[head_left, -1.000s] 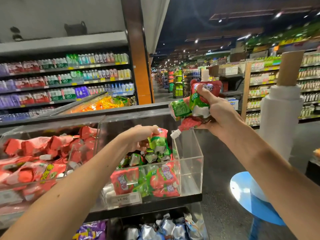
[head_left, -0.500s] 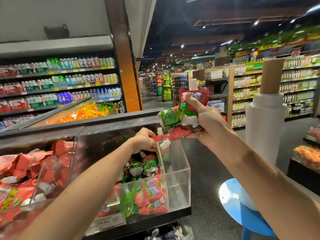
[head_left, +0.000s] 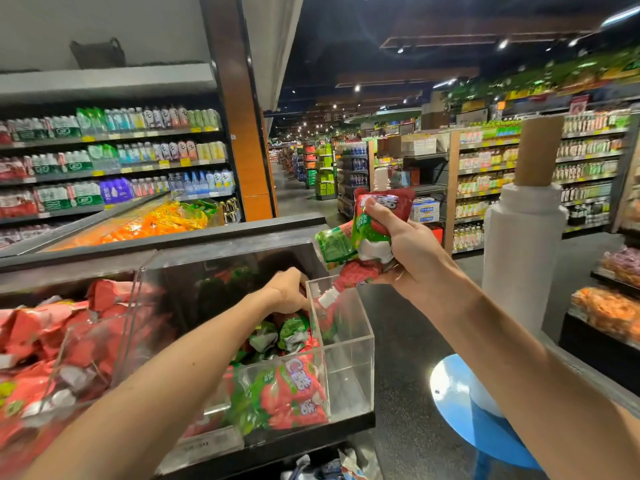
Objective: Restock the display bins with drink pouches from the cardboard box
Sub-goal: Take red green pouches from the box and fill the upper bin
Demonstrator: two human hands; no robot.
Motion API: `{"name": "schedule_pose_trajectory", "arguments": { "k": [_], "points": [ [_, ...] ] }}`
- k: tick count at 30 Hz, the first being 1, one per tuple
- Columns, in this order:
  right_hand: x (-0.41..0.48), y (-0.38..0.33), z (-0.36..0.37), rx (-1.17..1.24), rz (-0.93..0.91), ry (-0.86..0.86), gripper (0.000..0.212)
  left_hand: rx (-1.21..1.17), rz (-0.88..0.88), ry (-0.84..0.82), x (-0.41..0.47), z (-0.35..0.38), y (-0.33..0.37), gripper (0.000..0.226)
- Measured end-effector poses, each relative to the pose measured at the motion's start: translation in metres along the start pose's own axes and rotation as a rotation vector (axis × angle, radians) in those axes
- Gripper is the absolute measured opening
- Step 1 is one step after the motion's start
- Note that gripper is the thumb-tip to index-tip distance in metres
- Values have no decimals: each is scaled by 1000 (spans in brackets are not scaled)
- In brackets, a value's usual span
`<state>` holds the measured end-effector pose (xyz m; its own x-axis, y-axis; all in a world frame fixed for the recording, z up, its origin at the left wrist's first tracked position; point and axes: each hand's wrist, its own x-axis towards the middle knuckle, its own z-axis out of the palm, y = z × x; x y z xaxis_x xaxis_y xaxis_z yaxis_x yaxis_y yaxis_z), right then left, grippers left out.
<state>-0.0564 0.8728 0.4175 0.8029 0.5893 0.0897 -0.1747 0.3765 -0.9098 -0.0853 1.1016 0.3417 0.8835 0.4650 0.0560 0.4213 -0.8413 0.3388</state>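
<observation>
Red-and-green strawberry drink pouches [head_left: 294, 393] fill the left part of a clear acrylic display bin [head_left: 349, 362] on a black counter. My left hand [head_left: 285, 289] reaches down into the back of this bin, fingers bent over the pile; the fingertips are hidden, so a grip cannot be confirmed. My right hand [head_left: 408, 251] is raised above the bin's right corner and grips a bunch of several pouches [head_left: 367, 233]; one white-capped pouch hangs down from the bunch to the bin's rim. The cardboard box is out of view.
A neighbouring clear bin [head_left: 135, 306] on the left holds red pouches. A tall white roll on a cardboard core [head_left: 523, 258] stands at the right above a blue round surface [head_left: 460, 396]. Silver packets [head_left: 329, 465] lie below the counter. Shelving lines an aisle beyond.
My left hand has dropped from holding a pouch above the pile to deep at the bin's back. The right hand and its bunch have stayed raised, with the view shifting slightly left.
</observation>
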Motion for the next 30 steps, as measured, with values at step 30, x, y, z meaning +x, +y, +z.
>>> {"name": "schedule_pose_trajectory", "arguments": {
  "k": [30],
  "points": [
    [29,10,68,-21,-28,-100,30,-706,176,596,-133,-51,-27,24]
  ]
}}
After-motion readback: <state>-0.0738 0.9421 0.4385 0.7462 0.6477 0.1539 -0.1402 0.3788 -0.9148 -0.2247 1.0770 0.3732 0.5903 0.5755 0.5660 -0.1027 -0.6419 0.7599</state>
